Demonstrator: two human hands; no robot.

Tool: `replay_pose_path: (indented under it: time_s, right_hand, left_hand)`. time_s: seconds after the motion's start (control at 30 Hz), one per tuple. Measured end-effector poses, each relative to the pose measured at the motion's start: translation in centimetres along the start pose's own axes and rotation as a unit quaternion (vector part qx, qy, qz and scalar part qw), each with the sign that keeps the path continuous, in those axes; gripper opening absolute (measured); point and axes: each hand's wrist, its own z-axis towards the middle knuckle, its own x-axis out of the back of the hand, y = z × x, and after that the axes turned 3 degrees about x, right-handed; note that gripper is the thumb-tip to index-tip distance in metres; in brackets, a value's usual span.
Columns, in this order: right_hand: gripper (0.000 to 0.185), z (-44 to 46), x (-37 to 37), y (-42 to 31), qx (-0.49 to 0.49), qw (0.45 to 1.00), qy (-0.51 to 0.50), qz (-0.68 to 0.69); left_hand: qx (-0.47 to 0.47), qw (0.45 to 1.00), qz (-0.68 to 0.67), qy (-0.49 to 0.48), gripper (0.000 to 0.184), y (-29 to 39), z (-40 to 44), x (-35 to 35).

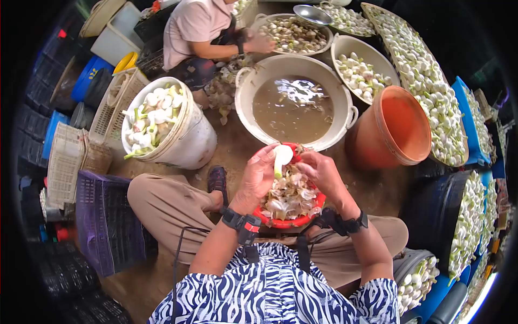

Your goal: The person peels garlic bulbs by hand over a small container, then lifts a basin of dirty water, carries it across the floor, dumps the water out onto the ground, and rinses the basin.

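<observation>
Garlic bulb (pixel 283 155): white, clean-looking, above the 12 o'clock side of the red basin (pixel 291 222), green stem (pixel 278 171) pointing to about 7. Left hand (pixel 259 177) has it pinched from the 9 o'clock side, thumb and fingers closed on it. Right hand (pixel 322 174) sits just beside at about 4, fingers curled in narrow; can't tell if they touch the bulb or hold a scrap.

Tips, my read: keep left grip firm but light, no bruising; let right fingertips do the fine work; stay over the basin so scraps land on the papery skins (pixel 291 197) in it.

Further out from the bulb: wide basin (pixel 244 102) of murky water at 12, white bucket (pixel 189 143) heaped with bulbs near 10, orange bucket (pixel 372 129) between 2 and 3, co-worker (pixel 195 29) at 11.
</observation>
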Motion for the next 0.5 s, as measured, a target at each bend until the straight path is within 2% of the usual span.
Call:
replay_pose_path:
  time_s: [0.03, 0.1, 0.17, 0.27, 0.37, 0.4, 0.43, 0.5]
  right_hand:
    - [0.024, 0.2, 0.0, -0.3, -0.004, 1.0, 0.007, -0.003]
    - [0.02, 0.5, 0.0, -0.6, -0.059, 0.992, 0.006, 0.112]
    - [0.014, 0.6, 0.1, -0.7, -0.046, 0.992, 0.022, 0.117]
    - [0.01, 0.7, 0.1, -1.0, 0.005, 0.998, 0.046, 0.04]
    - [0.01, 0.7, 0.3, -1.2, -0.002, 0.998, 0.033, 0.046]
    - [0.009, 0.7, 0.3, -1.4, -0.01, 0.999, 0.039, 0.011]
    - [0.009, 0.6, 0.2, -1.5, -0.013, 0.999, 0.038, 0.012]
    - [0.007, 0.3, -0.3, -1.7, 0.02, 0.997, 0.065, -0.042]
  left_hand:
    - [0.007, 1.0, 0.0, -0.005, 0.039, -0.5, 0.2, -0.2]
    - [-0.007, 0.998, 0.057, -0.004, 0.036, -1.3, 0.1, -0.7]
    - [-0.024, 0.995, 0.099, -0.007, 0.035, -1.5, -0.4, -1.4]
    - [-0.071, 0.968, 0.24, -0.02, 0.042, -1.5, -0.8, -1.6]
    - [-0.043, 0.956, 0.289, -0.041, 0.048, -0.5, -1.4, -1.9]
    - [-0.026, 0.973, 0.224, -0.051, 0.049, -0.5, -1.7, -2.4]
    - [-0.023, 0.973, 0.223, -0.048, 0.049, -0.5, -1.7, -2.3]
    - [-0.052, 0.947, 0.314, -0.051, 0.048, -0.5, -1.6, -2.1]
